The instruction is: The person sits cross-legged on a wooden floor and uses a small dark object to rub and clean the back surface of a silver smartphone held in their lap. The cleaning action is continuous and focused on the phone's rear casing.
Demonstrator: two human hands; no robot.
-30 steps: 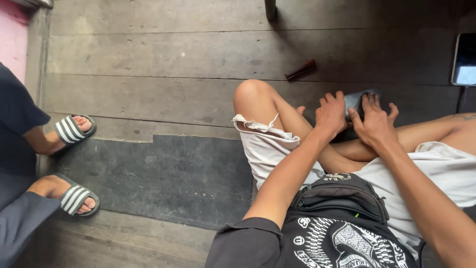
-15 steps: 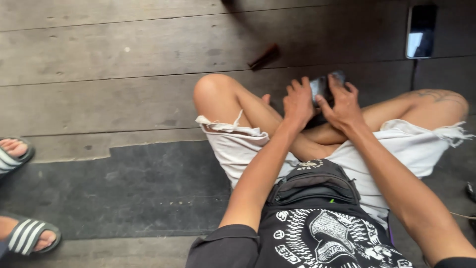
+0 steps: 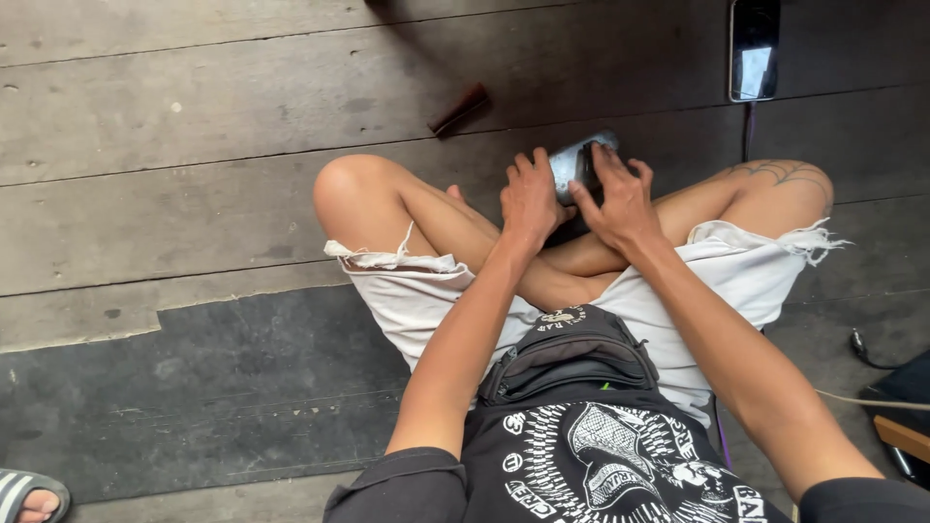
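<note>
Silvery phone (image 3: 573, 165) sits clamped between both hands over the crossed ankles: left hand (image 3: 529, 199) grips its near edge, right hand (image 3: 617, 199) presses on top. Best steadied low, thumbs firm.

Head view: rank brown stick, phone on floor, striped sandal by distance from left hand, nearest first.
From the left hand:
1. Brown stick, just up-left on the planks.
2. Phone on floor, top right, past the right hand.
3. Striped sandal, bottom-left corner, farthest.
</note>
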